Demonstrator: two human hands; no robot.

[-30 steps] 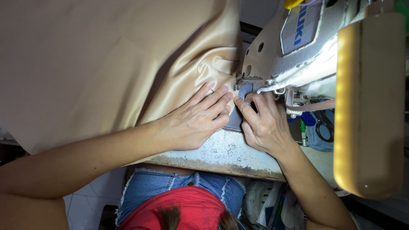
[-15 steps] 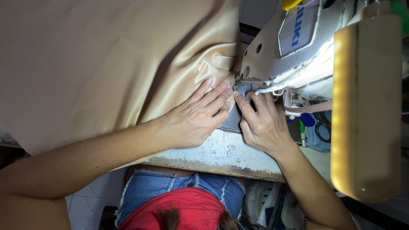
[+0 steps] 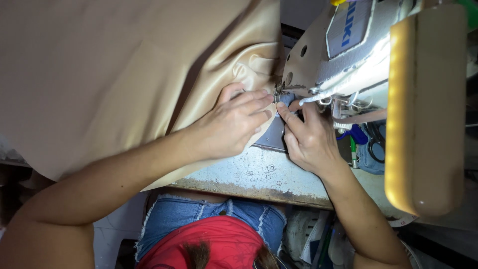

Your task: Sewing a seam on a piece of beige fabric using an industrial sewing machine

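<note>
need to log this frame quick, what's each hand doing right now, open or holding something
Left hand: open, fingers flat, pressing the tan fabric down by the sewing machine needle.
Right hand: open, fingertips on the fabric edge under the machine, gripping nothing.

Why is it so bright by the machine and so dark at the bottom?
Head view: a lamp under the sewing machine throws white glare on the needle area, lighting the left hand, right hand and tan fabric; the worn table edge is dimmer, the space below falls into shadow, and the yellow-edged part close to the camera looks soft.
</note>
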